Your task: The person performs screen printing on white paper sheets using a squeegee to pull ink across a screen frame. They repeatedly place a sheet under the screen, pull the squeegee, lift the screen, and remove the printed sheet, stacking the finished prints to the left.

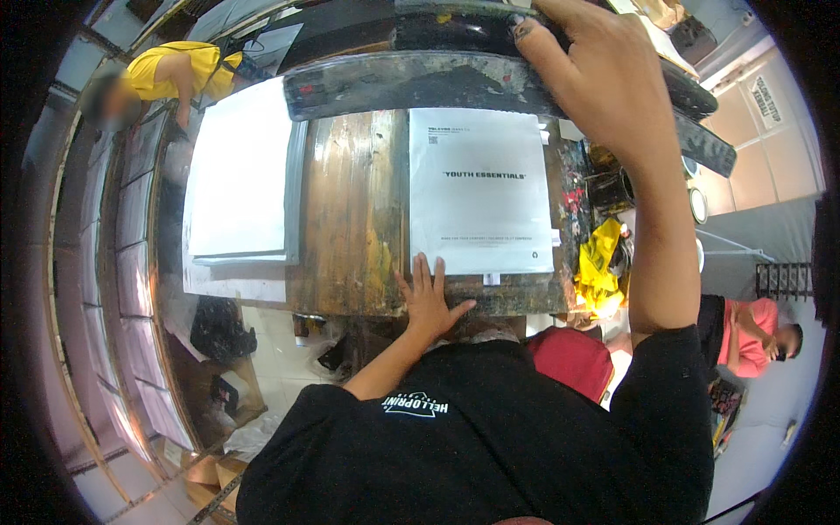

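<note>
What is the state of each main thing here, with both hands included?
Left hand: open, fingertips on the sheet's near edge.
Right hand: at the frame, fingers partly cut off.
Frame: dark, stained, apparently raised.
Sheet: flat, printed side up.
Paper stack: flat, blank on top.
Table: paint-stained.
Yellow thing: crumpled.

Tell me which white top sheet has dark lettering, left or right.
The right sheet, with the left hand's fingertips at its lower edge. It carries dark lettering; the left sheet, atop a stack, looks blank.
</note>
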A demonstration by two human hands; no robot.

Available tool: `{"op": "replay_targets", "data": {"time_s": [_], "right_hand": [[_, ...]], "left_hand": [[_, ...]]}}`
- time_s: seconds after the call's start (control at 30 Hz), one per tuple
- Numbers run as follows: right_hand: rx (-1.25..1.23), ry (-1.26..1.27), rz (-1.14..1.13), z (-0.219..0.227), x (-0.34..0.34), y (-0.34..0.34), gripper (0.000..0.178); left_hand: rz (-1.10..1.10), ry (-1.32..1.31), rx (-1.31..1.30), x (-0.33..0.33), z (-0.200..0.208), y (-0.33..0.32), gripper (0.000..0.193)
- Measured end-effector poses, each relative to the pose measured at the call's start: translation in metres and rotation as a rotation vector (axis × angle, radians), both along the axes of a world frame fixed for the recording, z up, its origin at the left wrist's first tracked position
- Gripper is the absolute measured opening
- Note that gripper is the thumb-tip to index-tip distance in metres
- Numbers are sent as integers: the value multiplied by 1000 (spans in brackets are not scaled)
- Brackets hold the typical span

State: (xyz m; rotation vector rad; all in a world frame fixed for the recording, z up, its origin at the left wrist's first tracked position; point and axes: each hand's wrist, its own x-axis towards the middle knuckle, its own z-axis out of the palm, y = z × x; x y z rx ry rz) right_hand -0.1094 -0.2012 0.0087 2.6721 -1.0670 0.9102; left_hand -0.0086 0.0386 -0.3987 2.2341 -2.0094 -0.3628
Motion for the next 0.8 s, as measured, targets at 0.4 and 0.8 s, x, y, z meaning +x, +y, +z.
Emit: {"op": "replay_targets", "data": {"time_s": [0.4, 0.8], "right_hand": [[-54, 63, -107, 53, 37, -56, 42], [6, -21, -16, 26, 14, -38, 45]], "left_hand": [[168, 603, -643, 24, 148, -100, 47], [545, 416, -130, 483, 147, -4, 77]]}}
